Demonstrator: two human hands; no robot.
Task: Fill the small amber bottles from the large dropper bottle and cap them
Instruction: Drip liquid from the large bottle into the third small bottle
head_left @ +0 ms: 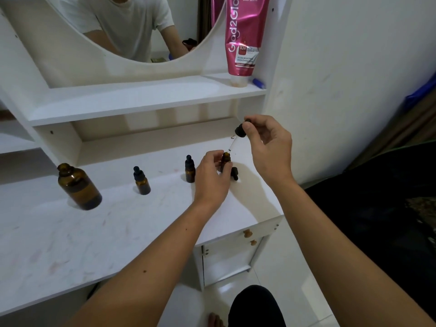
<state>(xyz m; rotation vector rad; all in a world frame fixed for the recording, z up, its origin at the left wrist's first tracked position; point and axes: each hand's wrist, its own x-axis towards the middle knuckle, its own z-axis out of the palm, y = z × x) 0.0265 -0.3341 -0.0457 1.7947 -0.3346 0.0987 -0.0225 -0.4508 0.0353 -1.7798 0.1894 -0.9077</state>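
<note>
The large amber bottle (pixel 79 186) stands uncapped at the left of the white tabletop (pixel 94 232). Two capped small amber bottles (pixel 142 181) (pixel 190 169) stand further right. My left hand (pixel 212 175) grips an open small amber bottle (pixel 225 161) upright on the table. My right hand (pixel 269 147) pinches the black bulb of the dropper (pixel 240 129), whose glass tube slants down with its tip just above the small bottle's mouth. A small black dropper cap (pixel 234 173) lies on the table right behind the held bottle.
A white shelf (pixel 141 100) runs above the tabletop with a pink serum tube (pixel 243 36) standing on it and a mirror behind. The table's right edge is close to my right forearm; a wall stands further right. A cabinet with knobs (pixel 247 233) sits below.
</note>
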